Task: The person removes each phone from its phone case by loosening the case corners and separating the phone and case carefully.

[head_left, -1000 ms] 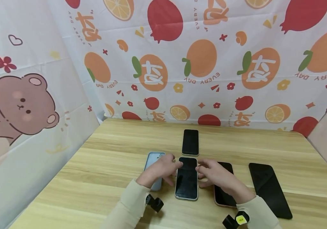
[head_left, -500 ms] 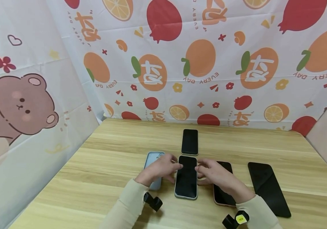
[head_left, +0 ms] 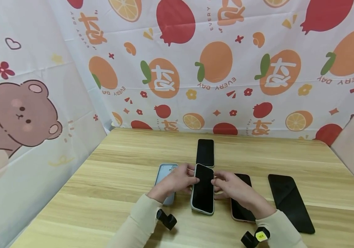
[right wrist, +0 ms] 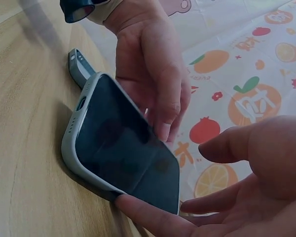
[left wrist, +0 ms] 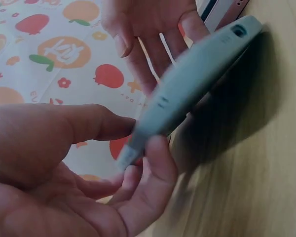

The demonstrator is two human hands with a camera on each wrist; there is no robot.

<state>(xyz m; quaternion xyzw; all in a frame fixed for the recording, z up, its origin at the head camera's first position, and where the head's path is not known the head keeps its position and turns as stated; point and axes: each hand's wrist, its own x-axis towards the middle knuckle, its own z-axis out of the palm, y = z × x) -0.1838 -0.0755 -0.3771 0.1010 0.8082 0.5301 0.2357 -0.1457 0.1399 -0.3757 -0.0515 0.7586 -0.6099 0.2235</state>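
Note:
A smartphone in a pale blue-green case (head_left: pixel 204 193) is tilted up off the table, its dark screen facing up. My left hand (head_left: pixel 179 178) pinches its upper left edge between thumb and fingers; the left wrist view shows the grip on the phone's edge (left wrist: pixel 187 81). On the other side, my right hand (head_left: pixel 234 188) has loosely spread fingers. In the right wrist view one fingertip touches the phone's edge (right wrist: pixel 123 143), while the thumb stands apart. A light blue phone case (head_left: pixel 162 174) lies under my left forearm, partly hidden.
Behind the held phone lies a black phone (head_left: pixel 205 152). A phone with a pinkish edge (head_left: pixel 242 208) sits partly under my right hand. Farther right is a larger black phone (head_left: pixel 291 203). The wooden table (head_left: pixel 102 193) ends at a fruit-print cloth (head_left: pixel 186 79).
The phone lay flat between my hands; my left hand now lifts its left edge, so it tilts and has shifted slightly. My right hand stays almost in place.

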